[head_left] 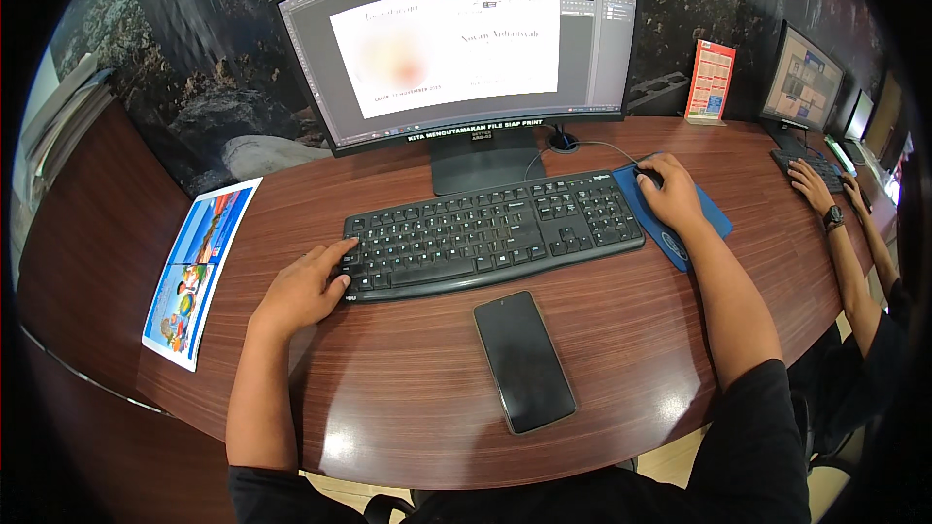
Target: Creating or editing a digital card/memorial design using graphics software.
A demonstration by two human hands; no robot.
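My left hand [307, 289] rests at the left end of a black keyboard [495, 233]. Its index finger and thumb are apart and touch the keys at the lower left corner; nothing is held. My right hand [670, 192] is curved over a dark computer mouse [643, 171], which is mostly hidden under the palm and fingers. Beneath the mouse lies a blue mouse pad [715, 218], just right of the keyboard. Behind the keyboard stands a large curved monitor [466, 49] with a white page layout open in an editing program.
A black smartphone [525, 361] lies face up before the keyboard. Printed colour sheets [202, 267] lie at the left by a wooden partition [107, 233]. A red-and-white calendar card [710, 82] stands at the back. Farther right, another person's hands [814, 186] work at a second keyboard and monitor [802, 78].
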